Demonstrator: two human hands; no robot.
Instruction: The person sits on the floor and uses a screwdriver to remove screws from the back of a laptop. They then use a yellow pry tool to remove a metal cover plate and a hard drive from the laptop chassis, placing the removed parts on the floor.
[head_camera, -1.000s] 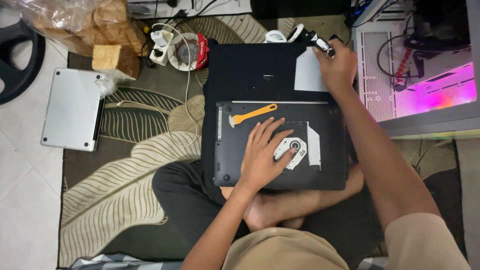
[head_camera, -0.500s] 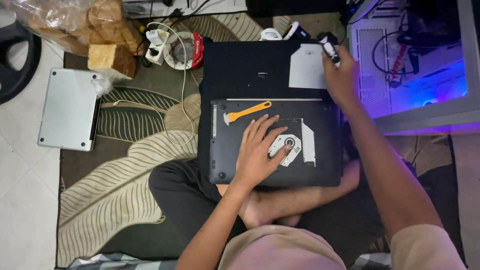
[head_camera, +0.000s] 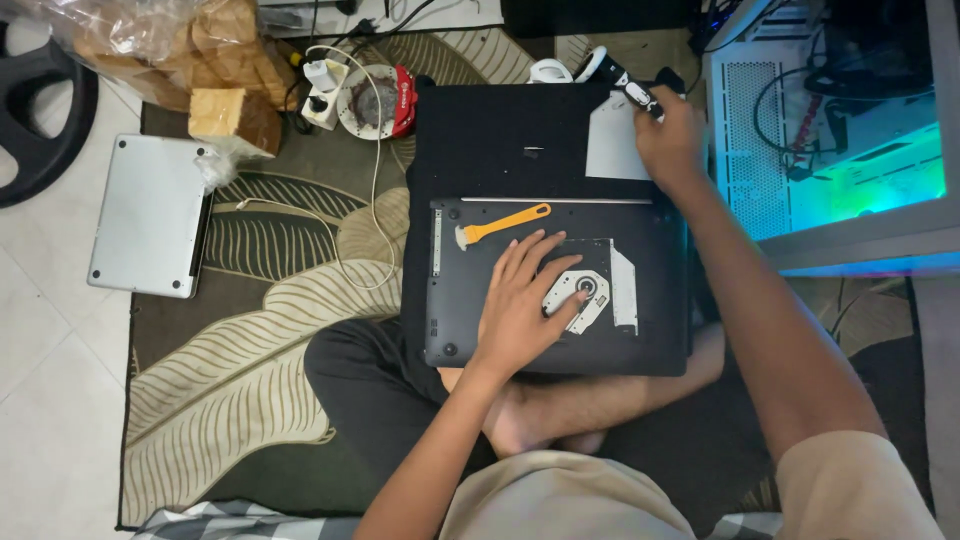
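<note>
Head view: your left hand (head_camera: 525, 305) lies flat and spread on the upturned laptop (head_camera: 560, 290) across your lap, fingertips touching the pale round drive part (head_camera: 578, 297), gripping nothing. Your right hand (head_camera: 668, 140) is stretched to the far right corner of the black mat (head_camera: 500, 140), clenched around a black-and-white tool (head_camera: 625, 78) angled up and left. The orange pry tool (head_camera: 505, 222) lies loose just beyond your left fingers, long axis left-right, so the left hand is nearer it
</note>
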